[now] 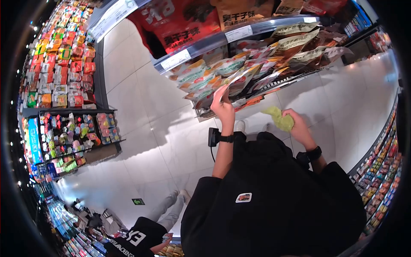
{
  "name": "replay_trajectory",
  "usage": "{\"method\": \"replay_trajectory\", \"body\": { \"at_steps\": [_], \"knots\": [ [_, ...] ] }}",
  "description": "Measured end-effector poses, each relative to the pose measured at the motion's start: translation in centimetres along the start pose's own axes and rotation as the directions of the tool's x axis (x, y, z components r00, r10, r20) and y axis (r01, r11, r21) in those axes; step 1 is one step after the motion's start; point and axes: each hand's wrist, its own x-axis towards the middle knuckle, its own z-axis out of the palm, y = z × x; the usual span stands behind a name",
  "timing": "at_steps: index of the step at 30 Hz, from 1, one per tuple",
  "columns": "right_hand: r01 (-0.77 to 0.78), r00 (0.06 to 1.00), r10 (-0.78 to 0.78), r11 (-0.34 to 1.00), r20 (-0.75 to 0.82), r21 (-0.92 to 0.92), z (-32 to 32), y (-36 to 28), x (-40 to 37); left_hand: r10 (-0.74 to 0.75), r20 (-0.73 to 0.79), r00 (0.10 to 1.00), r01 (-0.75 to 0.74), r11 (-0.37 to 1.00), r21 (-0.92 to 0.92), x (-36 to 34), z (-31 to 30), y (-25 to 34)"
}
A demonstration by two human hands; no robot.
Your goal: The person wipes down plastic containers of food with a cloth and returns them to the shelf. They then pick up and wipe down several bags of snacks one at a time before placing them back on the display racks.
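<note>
My left hand (223, 106) reaches to the front of a lower shelf, its fingers closed on the edge of a snack bag (243, 80) with a light top and a green and red print. More snack bags (195, 73) of the same look lean in rows beside it. Farther right on that shelf stand brown and cream bags (299, 43). Held away from the shelf, over the floor, my right hand (298, 127) is closed around a crumpled yellow-green cloth (280, 119). Both wrists wear black straps with small devices.
Above the lower bags runs a shelf edge (197, 46) with price labels, carrying red and orange packs. At the left stand a snack display (60, 64) and a rack of small colourful items (70, 135). A person in a black top (137, 237) is behind me, lower left.
</note>
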Motion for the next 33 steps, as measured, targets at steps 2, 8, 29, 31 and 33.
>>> {"method": "replay_trajectory", "body": {
  "at_steps": [2, 8, 29, 31, 33],
  "knots": [
    [-0.001, 1.0, 0.001, 1.0, 0.0, -0.001, 0.2, 0.2, -1.0, -0.025, 0.013, 1.0, 0.025, 0.999, -0.034, 0.2, 2.2, -0.4],
    [-0.099, 0.994, 0.1, 0.995, -0.05, 0.027, -0.2, 1.5, -4.1, 0.255, 0.189, 0.948, -0.293, 0.932, 0.212, 0.4, 4.8, -2.1],
    [-0.258, 0.954, 0.242, 0.963, -0.176, -0.076, -2.4, 2.9, -6.3, -0.125, 0.601, 0.789, -0.078, 0.951, 0.3, -3.3, 8.9, -6.4],
    [-0.268, 0.953, 0.257, 0.962, -0.16, -0.048, -3.2, 3.7, -6.5, -0.167, 0.61, 0.775, -0.068, 0.937, 0.343, -2.9, 9.8, -7.3],
    [-0.262, 0.956, 0.258, 0.965, -0.141, -0.011, -4.2, 4.3, -6.7, -0.028, 0.585, 0.811, -0.134, 0.964, 0.232, -2.9, 10.4, -7.7]
  ]
}}
